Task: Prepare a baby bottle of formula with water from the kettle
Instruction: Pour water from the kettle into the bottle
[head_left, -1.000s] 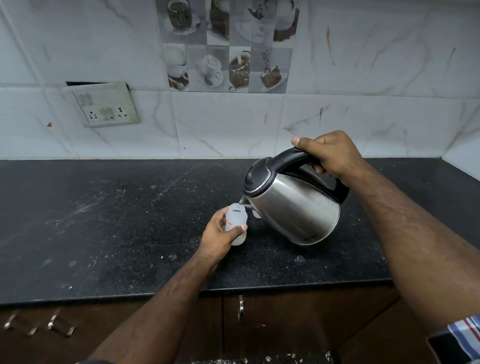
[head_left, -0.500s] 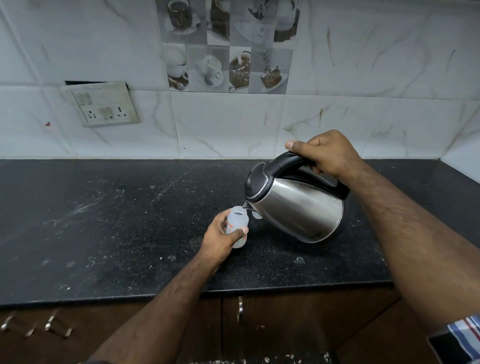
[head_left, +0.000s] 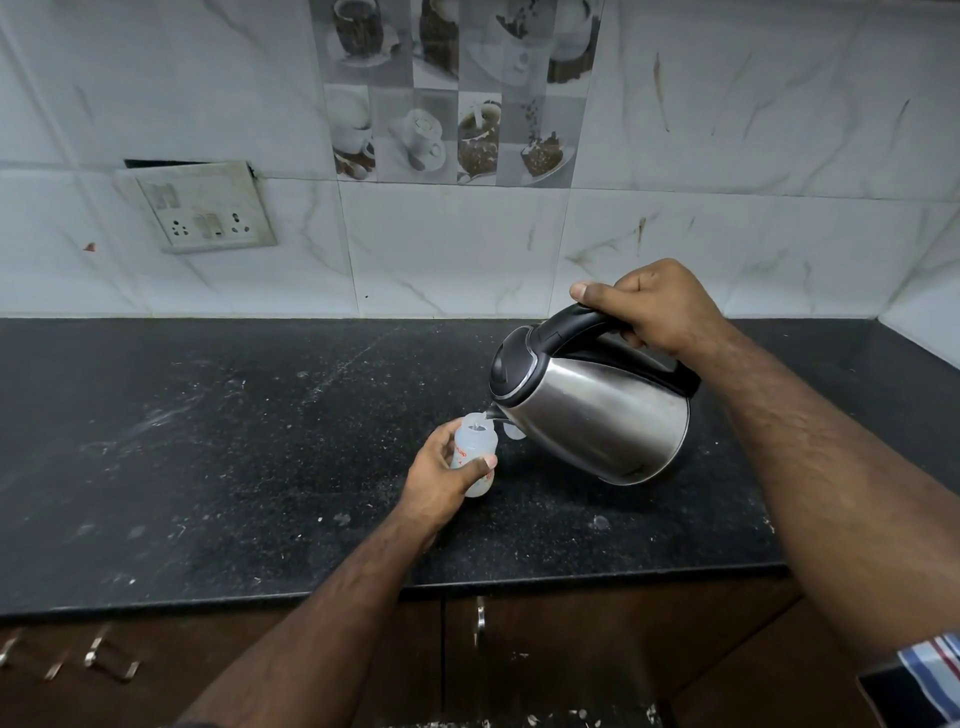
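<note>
A small translucent baby bottle (head_left: 475, 447) with red markings stands open on the black counter (head_left: 234, 467). My left hand (head_left: 441, 480) grips it from the left, thumb across its front. My right hand (head_left: 654, 306) holds the black handle of a steel kettle (head_left: 597, 410), which is lifted off the counter and tilted steeply to the left. The kettle's spout sits right over the bottle's mouth, and water runs from it into the bottle. A small clear piece (head_left: 511, 431) lies on the counter just behind the bottle, partly hidden by the kettle.
The counter is dusty and speckled, with a white tiled wall behind and a corner at the far right. A switch and socket plate (head_left: 205, 213) hangs on the wall at the left. Dark cabinet doors with metal handles (head_left: 480, 618) run below the counter's front edge.
The kettle has tipped further toward the bottle, its base rising and my right hand moving up. My left hand and the bottle have stayed in place.
</note>
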